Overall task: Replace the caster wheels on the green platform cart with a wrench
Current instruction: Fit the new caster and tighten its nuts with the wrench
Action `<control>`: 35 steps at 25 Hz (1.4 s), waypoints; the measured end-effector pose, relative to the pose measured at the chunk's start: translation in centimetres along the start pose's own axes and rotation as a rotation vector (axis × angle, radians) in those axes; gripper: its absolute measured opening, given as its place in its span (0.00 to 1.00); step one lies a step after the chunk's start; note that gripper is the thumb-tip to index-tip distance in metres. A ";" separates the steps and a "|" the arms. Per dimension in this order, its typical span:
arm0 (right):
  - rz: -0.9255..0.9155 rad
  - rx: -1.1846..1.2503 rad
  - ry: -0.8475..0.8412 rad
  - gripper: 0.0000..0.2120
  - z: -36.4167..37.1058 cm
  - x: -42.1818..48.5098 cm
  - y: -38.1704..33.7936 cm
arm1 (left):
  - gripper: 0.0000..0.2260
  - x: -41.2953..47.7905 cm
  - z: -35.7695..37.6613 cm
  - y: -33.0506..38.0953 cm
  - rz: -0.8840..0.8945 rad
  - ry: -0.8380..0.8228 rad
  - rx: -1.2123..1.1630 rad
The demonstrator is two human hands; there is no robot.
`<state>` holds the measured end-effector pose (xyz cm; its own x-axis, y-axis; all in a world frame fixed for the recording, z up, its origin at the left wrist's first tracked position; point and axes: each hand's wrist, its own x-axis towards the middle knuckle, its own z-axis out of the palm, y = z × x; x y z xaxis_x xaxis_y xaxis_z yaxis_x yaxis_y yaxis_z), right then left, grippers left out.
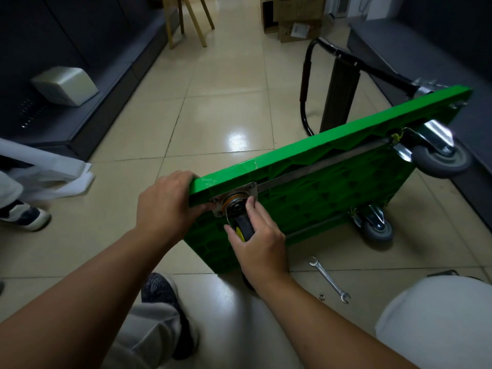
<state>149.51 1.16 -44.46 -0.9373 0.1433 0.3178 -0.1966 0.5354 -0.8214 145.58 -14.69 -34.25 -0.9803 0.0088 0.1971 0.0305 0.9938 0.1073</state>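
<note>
The green platform cart (330, 182) stands tipped on its long edge, underside toward me. My left hand (165, 206) grips its near top corner. My right hand (258, 243) holds a black caster with a yellow hub (243, 230) against the metal mounting plate (250, 189) at that corner. Two grey casters (442, 159) (378, 230) sit on the far end. A silver open-ended wrench (330, 279) lies on the tiles to the right, with a small nut (321, 296) beside it.
The cart's black handle (306, 83) lies on the floor behind the deck. Another person's shoe (25, 215) and a white bag (53, 169) are at the left. Dark shelving lines both sides of the aisle. My shoe (159, 291) and my knee (439, 323) are close below.
</note>
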 end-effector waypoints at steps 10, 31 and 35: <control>-0.078 0.090 -0.214 0.36 -1.8 3.1 1.6 | 0.21 -1.8 0.0 -0.3 -0.115 0.025 -0.095; 0.394 -0.041 -0.235 0.38 -6.6 -2.7 19.2 | 0.31 0.7 2.6 6.1 0.190 0.008 -0.130; 0.710 -0.328 -0.508 0.29 -6.1 -10.7 27.0 | 0.32 0.8 2.4 6.5 0.173 0.020 -0.126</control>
<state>156.02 19.19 -67.20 -0.8357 0.1874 -0.5162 0.4892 0.6813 -0.5445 144.56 -7.98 -35.72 -0.9544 0.1745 0.2422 0.2233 0.9558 0.1914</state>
